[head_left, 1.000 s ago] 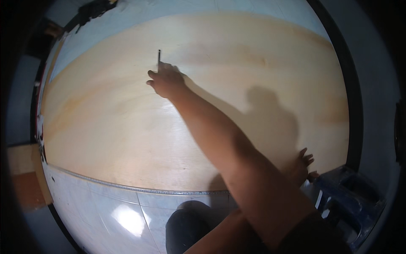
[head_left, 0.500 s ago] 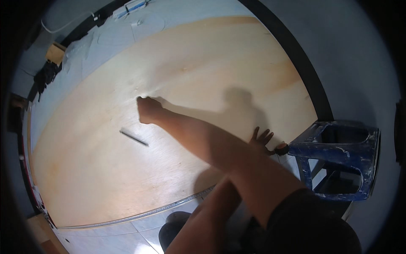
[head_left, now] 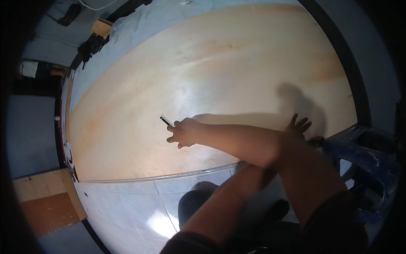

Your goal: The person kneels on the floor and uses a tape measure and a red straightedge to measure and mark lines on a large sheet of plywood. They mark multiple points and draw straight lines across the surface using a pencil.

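Observation:
A large pale plywood sheet (head_left: 127, 139) lies on the floor before me. My right hand (head_left: 185, 132) is over it with its fingers apart, covering part of a thin dark pen-like stick (head_left: 165, 120). One end of the stick shows beyond the fingertips; whether they touch it is hard to tell. Under the right arm crosses my left arm, and my left hand (head_left: 298, 126) rests with spread fingers at the sheet's right side. Beside that hand sits a small dark, round thing (head_left: 316, 140), its kind unclear. A long metal ruler (head_left: 169, 175) runs along the sheet's near edge.
A paint-spattered blue plastic stool (head_left: 372, 169) stands at the right by the wall. Pale floor tiles (head_left: 127, 203) border the near edge. Brown boards (head_left: 50, 203) are at the lower left; a small wooden box (head_left: 101, 28) and dark cloth-like items (head_left: 89, 47) are at the far left.
My right hand has gone from a fist to spread fingers and moved nearer me, over the stick. The whole view has shifted left. My left hand stays spread on the sheet.

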Motion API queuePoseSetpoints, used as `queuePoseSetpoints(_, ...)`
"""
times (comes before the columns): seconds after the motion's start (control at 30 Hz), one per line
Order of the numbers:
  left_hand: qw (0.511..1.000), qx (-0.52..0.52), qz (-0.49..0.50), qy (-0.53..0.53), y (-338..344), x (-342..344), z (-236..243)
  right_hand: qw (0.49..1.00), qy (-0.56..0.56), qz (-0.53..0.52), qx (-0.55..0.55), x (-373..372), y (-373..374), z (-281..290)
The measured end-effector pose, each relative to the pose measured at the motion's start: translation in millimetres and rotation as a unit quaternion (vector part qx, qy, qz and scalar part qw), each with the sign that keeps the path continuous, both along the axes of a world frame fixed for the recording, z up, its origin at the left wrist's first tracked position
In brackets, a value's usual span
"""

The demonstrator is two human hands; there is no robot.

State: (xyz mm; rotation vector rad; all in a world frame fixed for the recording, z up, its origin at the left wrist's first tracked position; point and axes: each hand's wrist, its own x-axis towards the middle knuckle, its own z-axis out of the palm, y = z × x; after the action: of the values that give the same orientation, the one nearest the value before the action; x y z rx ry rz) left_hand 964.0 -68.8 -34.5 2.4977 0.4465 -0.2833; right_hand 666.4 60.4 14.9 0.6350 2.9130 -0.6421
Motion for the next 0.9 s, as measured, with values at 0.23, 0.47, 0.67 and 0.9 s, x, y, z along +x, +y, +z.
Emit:
queuePoseSetpoints(0.23, 0.999, 0.035, 0.037, -0.007, -10.7, 14.6, -33.3, 0.939, 0.195, -0.259, -0.117, -19.5, -5.4, -50.3)
queuePoseSetpoints(0.47, 0.976, 0.108, -0.008, -0.187, -24.8, -5.8, -32.8, 0.951, 0.007, -0.283, -0.124, 87.1, 12.7, -5.4)
queuePoseSetpoints(0.67, 0.997, -0.061, 0.023, -0.028, 27.2, -58.4, -45.8, 0.72, 0.505, -0.47, -0.069, 277.8, -35.2, 163.3)
queuePoseSetpoints(0.9, 0.932, 0.178, -0.222, 0.225, 5.6, -5.4, 75.7, 0.441, 0.505, -0.742, 0.002, 356.5, -298.1, 76.0)
